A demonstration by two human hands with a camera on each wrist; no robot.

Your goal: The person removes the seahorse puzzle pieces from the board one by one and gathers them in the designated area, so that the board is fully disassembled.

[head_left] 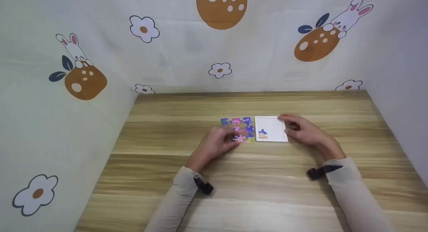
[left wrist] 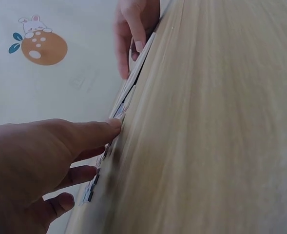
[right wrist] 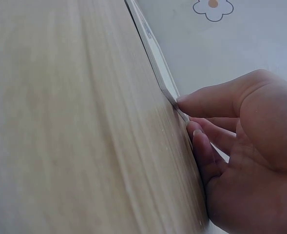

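Observation:
My left hand (head_left: 217, 142) is over a group of loose jigsaw pieces (head_left: 247, 121) in purple, pink and blue. Its thumb and index finger pinch a pink jigsaw piece (head_left: 240, 139) at the near side of the group. In the left wrist view the thumb (left wrist: 113, 125) meets a thin piece edge; the index fingertip is mostly hidden. Just to the right lies a white square puzzle tray (head_left: 272, 140) with one blue-and-cream piece (head_left: 263, 134) in its near left corner. My right hand (head_left: 306, 130) grips the tray's right edge, thumb at the near part, fingers at the far corner.
The pieces and tray lie on a wood-grain table (head_left: 234, 185). Behind and at the sides hangs a pale cloth (head_left: 180, 51) printed with rabbits, oranges and flowers. Black straps with small devices (head_left: 316, 173) are on both wrists.

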